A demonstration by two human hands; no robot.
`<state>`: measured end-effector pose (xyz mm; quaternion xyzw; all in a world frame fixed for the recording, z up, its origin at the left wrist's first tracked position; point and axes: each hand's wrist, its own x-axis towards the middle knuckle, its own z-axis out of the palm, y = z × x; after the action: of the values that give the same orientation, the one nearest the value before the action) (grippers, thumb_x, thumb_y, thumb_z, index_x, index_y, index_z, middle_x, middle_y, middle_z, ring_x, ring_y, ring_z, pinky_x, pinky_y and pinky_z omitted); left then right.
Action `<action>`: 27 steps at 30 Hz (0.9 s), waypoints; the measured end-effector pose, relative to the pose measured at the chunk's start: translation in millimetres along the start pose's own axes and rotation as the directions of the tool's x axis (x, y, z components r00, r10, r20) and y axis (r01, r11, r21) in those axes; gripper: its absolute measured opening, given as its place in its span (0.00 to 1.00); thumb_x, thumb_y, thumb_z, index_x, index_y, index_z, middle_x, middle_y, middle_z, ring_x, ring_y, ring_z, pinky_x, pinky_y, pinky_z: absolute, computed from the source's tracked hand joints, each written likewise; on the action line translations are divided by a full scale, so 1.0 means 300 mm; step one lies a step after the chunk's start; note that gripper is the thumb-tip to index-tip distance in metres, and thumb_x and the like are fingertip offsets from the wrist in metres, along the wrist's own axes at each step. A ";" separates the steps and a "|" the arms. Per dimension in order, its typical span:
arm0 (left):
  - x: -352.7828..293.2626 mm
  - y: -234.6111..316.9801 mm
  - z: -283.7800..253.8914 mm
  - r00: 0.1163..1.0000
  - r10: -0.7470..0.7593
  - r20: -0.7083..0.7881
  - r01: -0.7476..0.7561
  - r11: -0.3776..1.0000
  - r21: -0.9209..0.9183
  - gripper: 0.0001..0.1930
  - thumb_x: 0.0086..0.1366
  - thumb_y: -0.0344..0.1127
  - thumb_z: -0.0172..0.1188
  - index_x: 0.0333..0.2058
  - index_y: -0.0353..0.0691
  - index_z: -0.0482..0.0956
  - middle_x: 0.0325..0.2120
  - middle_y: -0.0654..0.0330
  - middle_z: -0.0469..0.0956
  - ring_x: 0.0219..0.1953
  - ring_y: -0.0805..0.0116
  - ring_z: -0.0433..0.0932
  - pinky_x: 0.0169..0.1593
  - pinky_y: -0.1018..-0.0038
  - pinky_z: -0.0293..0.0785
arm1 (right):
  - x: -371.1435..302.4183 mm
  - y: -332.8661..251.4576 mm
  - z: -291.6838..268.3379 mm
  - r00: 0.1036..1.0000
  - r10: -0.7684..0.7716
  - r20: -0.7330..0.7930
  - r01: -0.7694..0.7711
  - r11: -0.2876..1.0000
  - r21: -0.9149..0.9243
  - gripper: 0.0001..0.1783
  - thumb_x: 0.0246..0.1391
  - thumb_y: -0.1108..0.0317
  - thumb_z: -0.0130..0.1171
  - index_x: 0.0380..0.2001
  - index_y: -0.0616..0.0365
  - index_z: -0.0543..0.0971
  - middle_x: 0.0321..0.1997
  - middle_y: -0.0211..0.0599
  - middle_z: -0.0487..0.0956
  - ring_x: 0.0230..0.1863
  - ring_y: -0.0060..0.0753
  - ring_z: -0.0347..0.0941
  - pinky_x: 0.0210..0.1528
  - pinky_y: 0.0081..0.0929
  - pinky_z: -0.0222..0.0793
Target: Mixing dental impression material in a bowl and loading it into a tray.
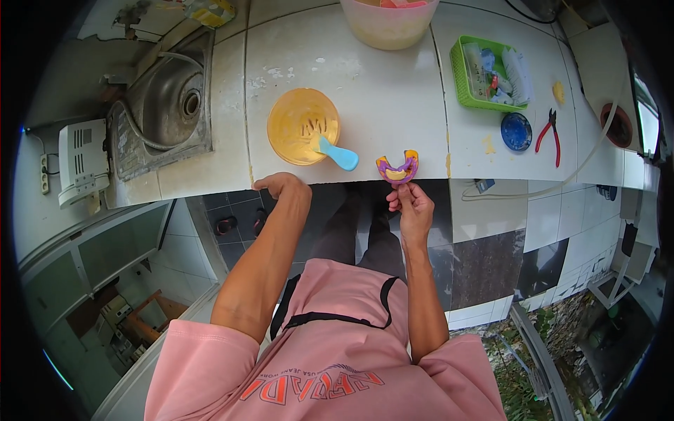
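Between the thumb and fingers of my right hand (pixel 408 203) is a U-shaped dental impression tray (pixel 397 168), purple and orange with a pale yellow mass in its curve. It is held up at the counter's front edge. My left hand (pixel 284 184) rests on that same edge further left, holding nothing; a finger stretches out to the left and the others are partly hidden. Just beyond it stands an orange mixing bowl (pixel 291 126) with smears of paste inside. A light blue spatula (pixel 339 154) leans in the bowl, its broad end over the right rim.
At the left is a steel sink (pixel 158 105) with a hose. A pale tub (pixel 390 28) stands at the back. On the right are a green basket (pixel 461 77) of small packets, a round blue lid-like piece (pixel 516 132), red-handled pliers (pixel 547 135) and a trailing cable (pixel 586 165).
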<state>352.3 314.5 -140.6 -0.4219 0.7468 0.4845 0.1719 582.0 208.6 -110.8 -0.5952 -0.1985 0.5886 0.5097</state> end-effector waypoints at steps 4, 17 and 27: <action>0.024 0.004 -0.009 0.999 -0.002 0.051 0.002 1.000 -0.010 0.49 0.55 0.77 0.31 0.43 0.32 0.80 0.43 0.55 0.79 0.49 0.62 0.74 0.57 0.70 0.62 | 0.001 -0.008 0.008 0.997 0.065 0.043 -0.067 0.997 0.041 0.16 0.61 0.61 0.53 0.34 0.66 0.78 0.22 0.32 0.77 0.22 0.16 0.69 0.26 0.14 0.67; -0.027 0.004 -0.015 0.999 -0.005 -0.054 0.007 1.000 0.027 0.50 0.55 0.77 0.30 0.45 0.31 0.78 0.45 0.55 0.78 0.50 0.61 0.74 0.57 0.69 0.62 | 0.003 -0.019 0.008 0.947 0.188 0.259 -0.254 0.935 0.250 0.14 0.61 0.62 0.53 0.34 0.65 0.75 0.21 0.29 0.72 0.20 0.15 0.64 0.24 0.14 0.61; -0.018 0.009 -0.033 0.999 0.022 -0.043 -0.019 0.998 0.057 0.49 0.57 0.75 0.31 0.47 0.29 0.76 0.49 0.49 0.75 0.53 0.56 0.72 0.59 0.69 0.62 | -0.025 -0.032 0.007 0.925 0.231 0.300 -0.300 0.931 0.207 0.14 0.61 0.63 0.53 0.33 0.65 0.77 0.21 0.28 0.73 0.19 0.14 0.65 0.23 0.13 0.61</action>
<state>354.7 308.8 -130.9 -0.4197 0.7680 0.4556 0.1625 581.8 207.0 -98.7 -0.4619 -0.1076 0.7486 0.4633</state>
